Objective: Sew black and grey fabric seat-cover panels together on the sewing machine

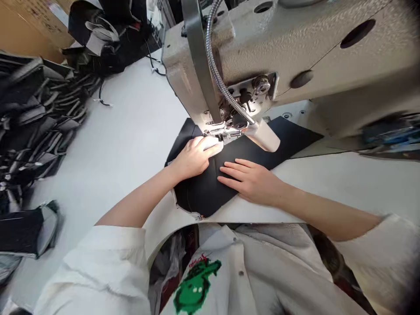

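Observation:
A black sheet-like panel (205,192), perhaps fabric or leather, lies under the needle area of a sewing machine (226,124). A seam line runs across it, and its near edge looks pale and rough. Close to the presser foot, my left hand (193,158) bears on the panel with bent fingers and thumb pressed together; bright light washes out the fingertips. My right hand (251,180) rests flat on the panel's right part, fingers stretched out and slightly apart. Part of the panel passes beneath the machine head and shows again at the right.
A white table (127,131) carries the machine. Stacked dark pieces with grey edges (42,118) fill the left side, and another dark piece (29,229) lies nearer. A cardboard box (29,33) stands at the back left. A braided metal hose (218,65) hangs before the machine head.

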Motion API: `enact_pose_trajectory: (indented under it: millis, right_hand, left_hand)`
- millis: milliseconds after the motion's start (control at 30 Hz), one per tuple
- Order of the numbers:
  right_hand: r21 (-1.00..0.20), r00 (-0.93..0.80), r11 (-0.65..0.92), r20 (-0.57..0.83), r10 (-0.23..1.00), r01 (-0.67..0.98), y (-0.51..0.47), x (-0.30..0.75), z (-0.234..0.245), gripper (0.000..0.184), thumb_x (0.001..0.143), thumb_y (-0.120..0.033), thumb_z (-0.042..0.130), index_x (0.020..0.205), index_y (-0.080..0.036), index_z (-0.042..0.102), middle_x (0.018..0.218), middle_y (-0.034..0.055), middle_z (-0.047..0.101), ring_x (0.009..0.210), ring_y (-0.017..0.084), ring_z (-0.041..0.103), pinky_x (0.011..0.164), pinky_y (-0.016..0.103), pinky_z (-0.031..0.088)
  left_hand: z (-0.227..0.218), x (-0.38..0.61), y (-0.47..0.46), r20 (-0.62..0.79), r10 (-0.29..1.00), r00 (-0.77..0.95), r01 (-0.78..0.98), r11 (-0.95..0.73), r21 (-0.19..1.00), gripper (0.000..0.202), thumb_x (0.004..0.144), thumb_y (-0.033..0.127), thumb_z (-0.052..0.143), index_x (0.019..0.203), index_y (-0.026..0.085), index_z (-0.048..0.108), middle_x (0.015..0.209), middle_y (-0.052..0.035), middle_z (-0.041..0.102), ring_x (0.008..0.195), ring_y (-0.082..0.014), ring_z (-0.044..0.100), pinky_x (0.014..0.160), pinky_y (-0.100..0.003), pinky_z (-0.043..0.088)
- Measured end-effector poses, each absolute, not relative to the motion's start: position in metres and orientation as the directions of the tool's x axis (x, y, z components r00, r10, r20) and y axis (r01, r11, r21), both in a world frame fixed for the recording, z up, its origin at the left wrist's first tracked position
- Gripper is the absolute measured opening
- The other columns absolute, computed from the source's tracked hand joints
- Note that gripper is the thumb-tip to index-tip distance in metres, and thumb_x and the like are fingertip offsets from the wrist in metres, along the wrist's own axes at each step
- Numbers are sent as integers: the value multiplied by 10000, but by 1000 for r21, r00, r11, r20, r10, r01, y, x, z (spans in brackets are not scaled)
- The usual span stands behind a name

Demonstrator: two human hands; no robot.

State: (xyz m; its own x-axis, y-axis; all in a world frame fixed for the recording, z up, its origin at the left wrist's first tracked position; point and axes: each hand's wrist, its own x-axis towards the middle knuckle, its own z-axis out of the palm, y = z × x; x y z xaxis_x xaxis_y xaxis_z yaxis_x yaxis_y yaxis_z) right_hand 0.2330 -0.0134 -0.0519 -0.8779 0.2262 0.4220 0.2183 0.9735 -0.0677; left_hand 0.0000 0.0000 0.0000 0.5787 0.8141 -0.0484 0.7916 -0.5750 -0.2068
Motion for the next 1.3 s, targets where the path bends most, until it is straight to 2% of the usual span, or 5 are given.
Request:
enact_pose_trajectory:
  millis: [267,800,1000,1200,1300]
  right_hand:
    - [-54,-878,970,417,237,236,-14,236,-54,328,906,-107,441,1166,-157,635,1254,115,599,1210,241,519,998,441,448]
    - [-69,-864,944,386,322,322,-10,238,-53,345,906,-98,430,1181,-157,630,1308,121,559,1225,260,502,1011,462,428]
    - [-73,-872,946,371,320,316,-7,237,-52,383,889,-80,420,1223,-129,602,1332,154,529,1243,274,480,1020,470,409]
    - [27,-930,986,339,143,162,-6,227,-49,360,930,-124,409,1244,-120,586,1321,171,534,1227,272,496,1011,463,404]
    - [64,-945,972,256,202,225,-15,203,-40,346,927,-134,416,1215,-74,598,1273,212,557,1153,314,546,904,475,465]
  left_hand:
    - [-1,-3,-8,-152,843,516,819,-538,-201,491,876,138,364,1339,258,477,967,-81,537,870,-219,507,773,-337,442]
    - [-14,-6,9,-31,809,586,810,-585,45,459,893,67,361,1309,152,534,1129,-108,600,1009,-198,555,953,-334,474]
    - [-11,0,14,-19,816,577,816,-575,55,471,879,46,364,1303,158,536,1296,-100,546,1166,-206,518,1046,-354,429]
    - [-4,-2,16,-47,788,614,789,-612,59,464,879,51,365,1304,143,528,1328,-89,541,1230,-185,487,1084,-330,396]
    - [0,1,19,-105,760,642,765,-643,26,453,881,52,350,1290,115,534,1325,-99,549,1259,-198,468,1106,-342,366]
